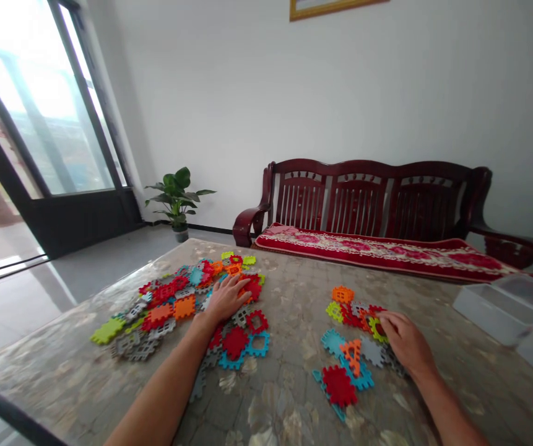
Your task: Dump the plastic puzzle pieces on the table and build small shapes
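Inspecting the large pile (185,306) of interlocking plastic pieces, lying on the floral table (294,328), and taking that pile as reference. Finding the left hand (225,300) resting palm down on the right part of the pile, with fingers (237,292) loosely extended and slightly apart over red and orange pieces; being unable to confirm a grip on any. Observing a red piece (236,342) lying at the near right edge of the pile, overlapping a blue one. Recording a smaller cluster (372,350) of similar pieces lying right of the pile and well apart from it. Noting the right hand (405,339) reaching onto the cluster's side facing away from the pile, with fingers curled inward at a lime-green frame (373,326); being unable to tell of any hold on it. Logging translucent containers (493,313) standing farther right of the pile, beyond the right hand. Registering a wooden settee (357,183) with a red floral cover (377,249) standing behind and right of the pile, a potted plant (176,197) standing behind it, and a glass door (87,223) standing left of it
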The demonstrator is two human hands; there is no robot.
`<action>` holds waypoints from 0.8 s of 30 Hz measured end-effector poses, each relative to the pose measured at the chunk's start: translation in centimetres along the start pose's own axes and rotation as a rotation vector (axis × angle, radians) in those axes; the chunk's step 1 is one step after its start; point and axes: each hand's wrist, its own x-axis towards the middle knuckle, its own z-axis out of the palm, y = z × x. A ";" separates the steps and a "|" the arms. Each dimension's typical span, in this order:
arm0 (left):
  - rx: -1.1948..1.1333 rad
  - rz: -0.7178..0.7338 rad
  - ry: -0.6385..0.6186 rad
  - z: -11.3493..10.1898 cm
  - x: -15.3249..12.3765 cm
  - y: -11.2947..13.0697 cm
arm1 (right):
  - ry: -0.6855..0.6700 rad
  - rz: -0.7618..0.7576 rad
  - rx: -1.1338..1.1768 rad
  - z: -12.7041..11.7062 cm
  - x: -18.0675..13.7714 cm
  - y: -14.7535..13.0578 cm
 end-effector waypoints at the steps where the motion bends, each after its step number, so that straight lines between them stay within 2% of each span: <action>1: -0.022 0.015 0.004 0.0 0.2 0.9 | 0.003 0.000 0.001 0.0 0.0 -0.1; 11: -0.123 0.165 0.001 1.9 1.4 10.2 | -0.007 -0.011 0.000 0.0 -0.1 -0.6; 17: -0.212 0.352 -0.091 2.8 2.6 15.8 | -0.007 0.004 0.012 0.0 -0.1 -0.7; 19: -0.246 0.348 -0.113 2.7 3.6 16.3 | -0.001 0.013 0.023 -0.2 -0.2 -0.9; 24: -0.213 0.157 -0.102 2.9 6.2 14.8 | 0.043 0.013 0.059 -0.5 -0.3 -1.6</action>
